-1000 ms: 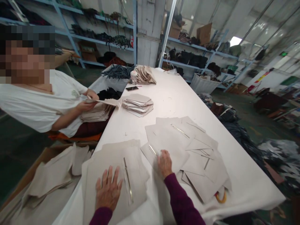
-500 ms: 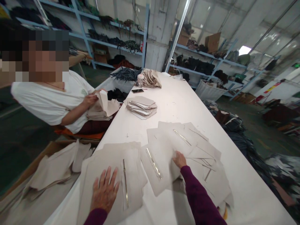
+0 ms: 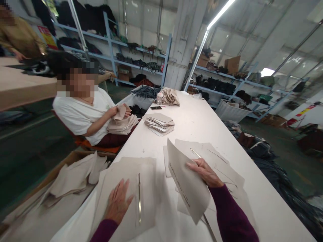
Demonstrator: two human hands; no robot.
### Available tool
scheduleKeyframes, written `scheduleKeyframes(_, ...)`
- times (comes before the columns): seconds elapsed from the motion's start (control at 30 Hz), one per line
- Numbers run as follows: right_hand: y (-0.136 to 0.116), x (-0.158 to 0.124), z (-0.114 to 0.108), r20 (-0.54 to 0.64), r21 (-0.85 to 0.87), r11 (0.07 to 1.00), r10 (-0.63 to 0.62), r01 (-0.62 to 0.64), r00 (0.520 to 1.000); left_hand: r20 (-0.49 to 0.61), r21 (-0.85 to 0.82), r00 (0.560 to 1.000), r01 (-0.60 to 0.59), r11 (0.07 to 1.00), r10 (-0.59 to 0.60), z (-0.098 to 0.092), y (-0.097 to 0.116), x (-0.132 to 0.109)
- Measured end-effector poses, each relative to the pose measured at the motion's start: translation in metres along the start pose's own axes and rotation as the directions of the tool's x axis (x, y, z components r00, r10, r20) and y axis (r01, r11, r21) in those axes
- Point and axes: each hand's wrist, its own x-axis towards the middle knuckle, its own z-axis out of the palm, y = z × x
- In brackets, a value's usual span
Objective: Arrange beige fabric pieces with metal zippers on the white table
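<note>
My left hand (image 3: 118, 201) lies flat, fingers spread, on a stack of beige fabric pieces (image 3: 148, 178) with a metal zipper strip (image 3: 138, 198) down the top one. My right hand (image 3: 205, 172) grips a beige fabric piece (image 3: 188, 183) with a zipper line, lifted on edge above the white table (image 3: 196, 114). Behind it, more beige pieces with zippers (image 3: 214, 158) lie spread out.
A person in a white shirt (image 3: 78, 114) sits at the left with a fabric pile (image 3: 122, 124) in their lap. On the table are another stack (image 3: 159, 123), a phone (image 3: 156, 108) and a far pile (image 3: 170, 96). A box of fabric (image 3: 73, 174) stands left; shelves behind.
My right hand slid a fabric piece off the spread pile, then lifted it up on edge. My left hand stayed flat on the stack. The view tilted upward.
</note>
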Motion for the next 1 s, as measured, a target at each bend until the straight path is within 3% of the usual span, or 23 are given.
scheduleKeyframes(0.1, -0.020, 0.001, 0.021, 0.252, -0.052, 0.997, 0.061, -0.049, 0.966, -0.051, -0.191, 0.999, -0.018, 0.981, 0.008, -0.069, 0.030, 0.022)
scheduleKeyframes(0.2, -0.037, 0.012, 0.053, 0.483, -0.127, 0.990, 0.118, -0.064, 0.867, -0.204, -0.202, 0.965, -0.205, 0.958, 0.164, -0.151, 0.073, 0.040)
scheduleKeyframes(0.23, -0.043, 0.017, 0.066, 0.550, -0.158, 0.987, 0.113, -0.030, 0.827, -0.209, -0.190, 0.951, -0.267, 0.945, 0.227, -0.173, 0.084, 0.043)
scheduleKeyframes(0.27, -0.048, 0.022, 0.079, 0.608, -0.192, 0.981, 0.087, 0.039, 0.789, -0.175, -0.222, 0.947, -0.304, 0.926, 0.269, -0.191, 0.093, 0.044)
scheduleKeyframes(0.33, -0.057, 0.032, 0.101, 0.681, -0.247, 0.939, -0.006, 0.238, 0.732, 0.006, -0.375, 0.973, -0.213, 0.902, 0.232, -0.211, 0.100, 0.041)
scheduleKeyframes(0.4, -0.059, 0.042, 0.113, 0.672, -0.267, 0.898, -0.088, 0.351, 0.736, 0.167, -0.579, 0.983, 0.040, 0.815, 0.070, -0.219, 0.092, 0.035)
scheduleKeyframes(0.47, -0.050, 0.054, 0.114, 0.580, -0.212, 0.922, -0.148, 0.324, 0.801, 0.256, -0.753, 0.953, 0.300, 0.586, -0.160, -0.221, 0.073, 0.027)
scheduleKeyframes(0.57, -0.005, 0.071, 0.114, 0.443, 0.073, 0.989, -0.146, 0.126, 0.884, 0.332, -0.865, 0.810, 0.466, 0.188, -0.483, -0.222, 0.036, 0.017)
scheduleKeyframes(0.63, 0.043, 0.077, 0.129, 0.468, 0.304, 0.945, -0.042, -0.116, 0.883, 0.354, -0.872, 0.709, 0.486, 0.058, -0.610, -0.220, 0.010, 0.010)
scheduleKeyframes(0.7, 0.094, 0.073, 0.157, 0.433, 0.474, 0.842, 0.032, -0.257, 0.901, 0.345, -0.860, 0.644, 0.509, 0.046, -0.683, -0.214, -0.012, 0.002)
scheduleKeyframes(0.8, 0.153, 0.053, 0.207, 0.400, 0.557, 0.774, 0.067, -0.301, 0.914, 0.302, -0.812, 0.584, 0.571, 0.117, -0.754, -0.203, -0.036, -0.014)
scheduleKeyframes(0.9, 0.173, 0.032, 0.237, 0.304, 0.683, 0.678, 0.076, -0.273, 0.950, 0.225, -0.757, 0.520, 0.626, 0.188, -0.824, -0.192, -0.047, -0.032)
scheduleKeyframes(1.0, 0.165, 0.023, 0.241, 0.211, 0.816, 0.544, 0.032, -0.194, 0.977, 0.103, -0.700, 0.482, 0.657, 0.281, -0.870, -0.183, -0.053, -0.046)
